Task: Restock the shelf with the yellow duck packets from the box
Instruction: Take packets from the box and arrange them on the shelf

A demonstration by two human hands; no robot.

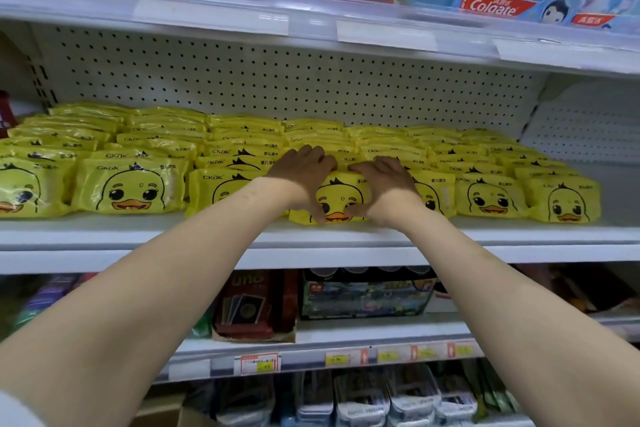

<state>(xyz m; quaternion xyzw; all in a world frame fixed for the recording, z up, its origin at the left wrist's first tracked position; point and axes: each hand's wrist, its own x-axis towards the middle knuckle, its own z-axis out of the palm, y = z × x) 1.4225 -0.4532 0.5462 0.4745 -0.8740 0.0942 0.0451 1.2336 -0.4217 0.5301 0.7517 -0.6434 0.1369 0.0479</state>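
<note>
Head view: my left hand point(304, 177) and right hand point(381, 184) grip the duck packet point(341, 196), twelve to six o'clock; seems soft, slippery.

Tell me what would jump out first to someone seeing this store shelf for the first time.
Rows of yellow duck packets fill the middle shelf from left to right. At the centre front, the left hand and the right hand grip one front packet between them, fingers over its top and thumbs below. A red Colgate box sits on the top shelf, upper right.
</note>
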